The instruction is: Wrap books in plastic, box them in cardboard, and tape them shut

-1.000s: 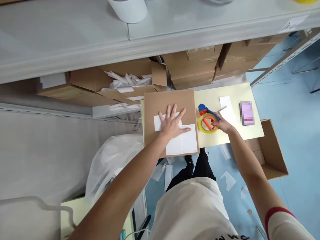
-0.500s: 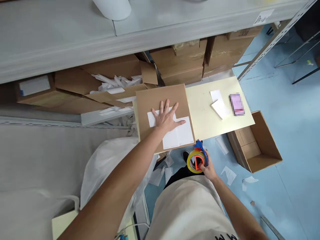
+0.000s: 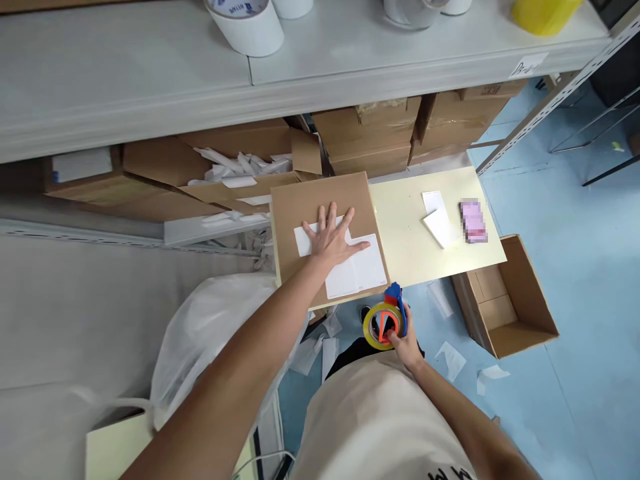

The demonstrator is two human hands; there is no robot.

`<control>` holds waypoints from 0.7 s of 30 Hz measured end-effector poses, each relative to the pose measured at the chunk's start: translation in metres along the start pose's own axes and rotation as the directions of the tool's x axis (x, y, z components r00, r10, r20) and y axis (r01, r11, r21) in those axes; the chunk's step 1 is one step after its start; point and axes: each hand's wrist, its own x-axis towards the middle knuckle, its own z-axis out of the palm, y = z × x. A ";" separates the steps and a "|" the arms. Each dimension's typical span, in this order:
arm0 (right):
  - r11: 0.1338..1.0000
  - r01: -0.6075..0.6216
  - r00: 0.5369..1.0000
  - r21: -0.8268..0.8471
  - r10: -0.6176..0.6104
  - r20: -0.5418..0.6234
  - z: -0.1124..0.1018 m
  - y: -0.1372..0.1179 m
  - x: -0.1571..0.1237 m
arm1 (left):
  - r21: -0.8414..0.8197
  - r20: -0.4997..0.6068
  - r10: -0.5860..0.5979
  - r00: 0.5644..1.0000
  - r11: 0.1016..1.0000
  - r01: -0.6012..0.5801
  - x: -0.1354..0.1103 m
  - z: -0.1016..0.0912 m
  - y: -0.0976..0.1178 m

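My left hand point(image 3: 331, 239) lies flat with fingers spread on a cardboard box point(image 3: 290, 203) at the left end of a pale yellow board point(image 3: 410, 263). Under and beside that palm are white paper sheets point(image 3: 361, 275), partly covered by the hand. My right hand point(image 3: 407, 340) grips a blue tape dispenser point(image 3: 395, 294) carrying a roll of yellowish tape point(image 3: 371, 325) on an orange hub. The dispenser is held low, just off the near edge of the board and apart from the box.
White cards point(image 3: 440, 225) and a blurred pink item point(image 3: 473, 221) lie on the board. An open carton point(image 3: 523, 293) stands on the blue floor among paper scraps. A grey shelf point(image 3: 150, 80) with tape rolls point(image 3: 257, 33) overhangs the back; a plastic bag point(image 3: 200, 333) is at left.
The right hand has shifted slightly left with the tape dispenser. The left hand stays on the box. The view has tilted up, showing more of the shelf top.
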 end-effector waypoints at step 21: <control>0.967 -0.167 0.896 -0.192 0.230 0.380 -0.047 -0.233 0.285 | -0.082 -0.089 -0.403 0.911 0.914 0.397 -0.041 0.008 0.008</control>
